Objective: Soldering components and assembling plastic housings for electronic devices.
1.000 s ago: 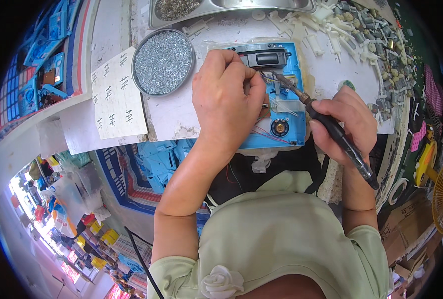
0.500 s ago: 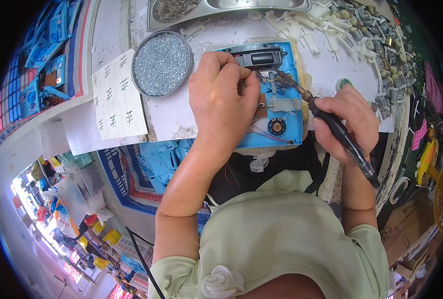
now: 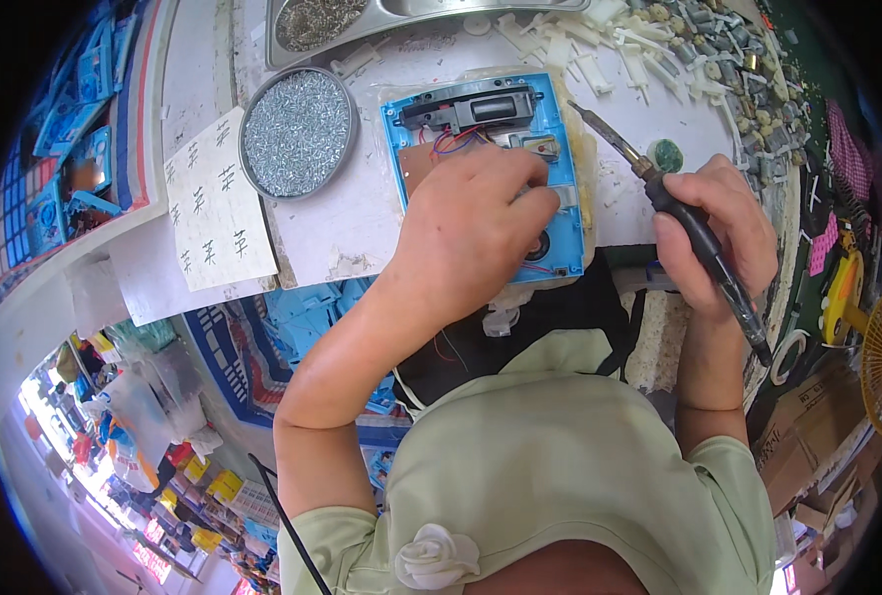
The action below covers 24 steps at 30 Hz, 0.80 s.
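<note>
The open blue plastic casing [image 3: 560, 253] lies at upper centre of the frame, wires and black module exposed, so assembly looks unfinished. The left hand [image 3: 471, 233] presses down on its lower half, fingers curled over the parts. The right hand [image 3: 724, 233] grips a soldering iron [image 3: 684, 223], tip lifted clear, right of the casing.

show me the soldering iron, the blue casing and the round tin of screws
soldering iron [image 3: 694, 233], head view, on its black handle just above the right hand's grip
blue casing [image 3: 567, 164], head view, on its bare right edge
round tin of screws [image 3: 297, 132], head view, on the heap of screws in its middle
</note>
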{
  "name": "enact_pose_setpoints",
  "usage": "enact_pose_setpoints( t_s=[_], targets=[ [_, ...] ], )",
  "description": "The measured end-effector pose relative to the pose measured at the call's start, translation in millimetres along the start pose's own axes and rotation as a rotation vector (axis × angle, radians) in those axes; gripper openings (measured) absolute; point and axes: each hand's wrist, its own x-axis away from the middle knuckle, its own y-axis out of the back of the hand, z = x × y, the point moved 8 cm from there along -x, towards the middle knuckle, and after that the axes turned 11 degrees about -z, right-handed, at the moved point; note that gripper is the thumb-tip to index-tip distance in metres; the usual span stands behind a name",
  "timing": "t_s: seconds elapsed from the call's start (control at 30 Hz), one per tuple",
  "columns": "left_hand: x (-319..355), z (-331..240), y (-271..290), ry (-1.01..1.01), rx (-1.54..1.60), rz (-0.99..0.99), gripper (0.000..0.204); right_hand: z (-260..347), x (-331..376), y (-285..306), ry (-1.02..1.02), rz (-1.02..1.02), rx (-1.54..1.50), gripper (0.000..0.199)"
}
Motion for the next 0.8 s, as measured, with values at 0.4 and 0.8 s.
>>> enact_pose_setpoints(
  t_s=[0.4, 0.8],
  targets=[
    [15.2, 50.0, -2.7, 0.715, 0.437, -0.068, 0.01, -9.9, -1.0, -49.9, -0.155, -0.097, -0.016, 0.05],
    [15.5, 23.7, 9.2, 0.252, 0.238, 0.105, 0.015, -10.2, 28.3, 0.5, -0.394, 0.041, -0.332, 0.022]
  ],
)
